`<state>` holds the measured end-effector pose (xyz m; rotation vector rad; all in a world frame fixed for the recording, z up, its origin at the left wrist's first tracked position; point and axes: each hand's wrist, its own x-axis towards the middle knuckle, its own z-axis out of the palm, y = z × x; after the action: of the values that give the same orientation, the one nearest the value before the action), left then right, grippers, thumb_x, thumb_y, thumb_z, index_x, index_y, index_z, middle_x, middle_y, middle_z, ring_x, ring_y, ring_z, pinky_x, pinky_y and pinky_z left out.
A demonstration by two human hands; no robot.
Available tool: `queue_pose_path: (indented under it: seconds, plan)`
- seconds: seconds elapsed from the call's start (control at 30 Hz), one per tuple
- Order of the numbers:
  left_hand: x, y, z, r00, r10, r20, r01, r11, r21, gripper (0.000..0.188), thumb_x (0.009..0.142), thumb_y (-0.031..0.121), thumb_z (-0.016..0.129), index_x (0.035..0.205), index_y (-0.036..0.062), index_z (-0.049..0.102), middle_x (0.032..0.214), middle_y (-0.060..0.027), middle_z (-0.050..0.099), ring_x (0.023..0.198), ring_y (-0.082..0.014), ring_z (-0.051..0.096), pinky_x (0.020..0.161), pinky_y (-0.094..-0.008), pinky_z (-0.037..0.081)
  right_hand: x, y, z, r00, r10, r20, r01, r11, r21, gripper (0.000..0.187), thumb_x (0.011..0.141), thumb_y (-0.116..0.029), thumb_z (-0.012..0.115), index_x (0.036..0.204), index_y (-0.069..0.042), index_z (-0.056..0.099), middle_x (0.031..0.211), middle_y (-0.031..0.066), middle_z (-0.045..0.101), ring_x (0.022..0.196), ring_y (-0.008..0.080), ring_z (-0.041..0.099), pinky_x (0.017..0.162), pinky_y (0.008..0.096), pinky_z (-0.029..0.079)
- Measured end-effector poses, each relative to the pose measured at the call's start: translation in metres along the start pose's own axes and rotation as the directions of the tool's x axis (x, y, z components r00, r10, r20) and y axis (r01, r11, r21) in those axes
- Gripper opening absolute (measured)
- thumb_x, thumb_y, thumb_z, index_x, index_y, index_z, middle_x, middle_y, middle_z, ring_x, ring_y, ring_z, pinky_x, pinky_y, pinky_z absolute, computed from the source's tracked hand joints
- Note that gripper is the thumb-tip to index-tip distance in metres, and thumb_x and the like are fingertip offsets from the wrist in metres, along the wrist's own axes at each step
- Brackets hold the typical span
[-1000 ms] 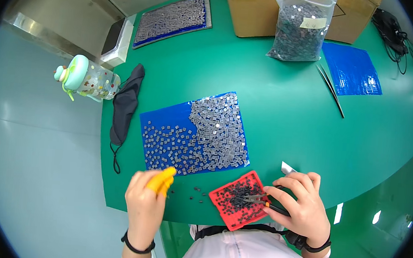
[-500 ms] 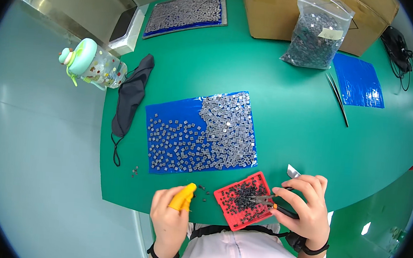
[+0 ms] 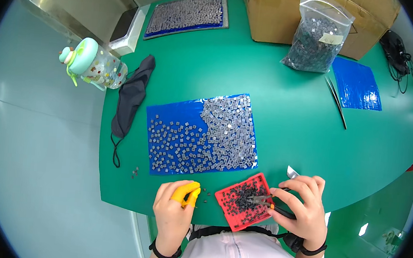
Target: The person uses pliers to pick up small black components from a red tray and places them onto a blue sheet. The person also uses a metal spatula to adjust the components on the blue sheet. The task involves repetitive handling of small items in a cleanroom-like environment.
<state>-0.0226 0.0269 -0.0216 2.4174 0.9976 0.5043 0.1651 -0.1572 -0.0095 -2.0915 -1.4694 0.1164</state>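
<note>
My right hand (image 3: 307, 206) grips pliers (image 3: 285, 211) with black and orange handles. Their metal jaws reach into a red tray (image 3: 227, 214) strewn with small black parts (image 3: 244, 199). To the left of that tray is my left hand (image 3: 174, 207), its thumb and index finger in yellow finger cots (image 3: 185, 192). Those two fingertips are bent together by a few loose dark bits on the table; anything between them is too small to make out. Beyond both hands lies a blue sheet (image 3: 176, 111) bearing many small grey square pieces (image 3: 231, 128), packed densely on its right side.
On the green table (image 3: 286, 116) are tweezers (image 3: 336, 102), another blue sheet (image 3: 360, 86), a filled zip bag (image 3: 317, 40), a cardboard box (image 3: 270, 16), a laden tray (image 3: 187, 16), a dark cloth mask (image 3: 132, 95) and a bottle (image 3: 96, 65). A silvery piece (image 3: 292, 173) lies near my right hand.
My left hand has shifted slightly right and its cotted fingertips have curled together beside the loose bits. The pliers in my right hand have moved a little left over the red tray.
</note>
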Motion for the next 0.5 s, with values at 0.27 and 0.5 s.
queue_pose_path:
  seconds: [0.27,0.5]
  plan:
    - [-0.008,0.02,-0.001,0.965,-0.094,0.246,0.261,0.477,-0.84,0.02,0.072,-0.013,0.071,0.089,-0.0027,0.069,0.093,-0.0131,0.071,0.077,-0.0108,0.064,0.063,-0.0212,0.05,0.004,-0.013,-0.003,0.999,0.025,-0.041,-0.019,0.99,0.138,0.043,0.061,-0.025,0.082,0.101,-0.015,0.07,0.1,0.0005,0.06,0.093,0.0217,0.054,0.08,0.0392,0.034]
    - [-0.012,0.027,0.009,0.977,-0.035,0.21,0.212,0.135,-0.968,0.03,0.071,-0.014,0.073,0.099,-0.0085,0.062,0.09,-0.0193,0.068,0.086,-0.0268,0.069,0.077,-0.0389,0.06,0.01,-0.024,-0.006,0.993,0.014,-0.113,0.017,0.964,0.266,0.041,0.061,-0.022,0.081,0.099,-0.012,0.071,0.096,0.0026,0.063,0.086,0.022,0.057,0.072,0.0332,0.042]
